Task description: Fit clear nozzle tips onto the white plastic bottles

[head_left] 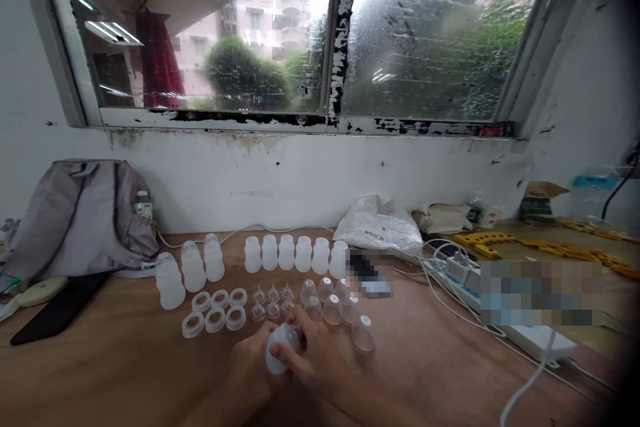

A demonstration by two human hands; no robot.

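Low in the head view, just toward 6 o'clock of centre, a white bottle [276,355] sits between both hands, above the tabletop [430,360]. Its long axis leans: the rounded base points roughly to 7 o'clock, while the translucent upper end aims toward 1 o'clock, partly covered by fingers. Neither hand has to reach, as both touch it, the left hand [249,353] from the 9 o'clock side and the right hand [320,350] from the 3 o'clock side.

The left fingers are curled around the bottle's far side and mostly hidden; how tightly they press, I cannot tell. The right fingers are bent over the upper end, with the thumb laid across the body, so the bottle is pinched between them. The right hand is the one nearer the upper end.

From the bottle, the clear teats [273,309] lie close by at 12 o'clock, with the row of open bottles [287,253] farther out the same way. White rings [215,320] lie at 10 o'clock, and capped bottles [193,270] stand beyond them. Clear domed caps [332,311] spread around 1 to 2 o'clock, one more [363,335] lying nearly at 3, beside the right hand.
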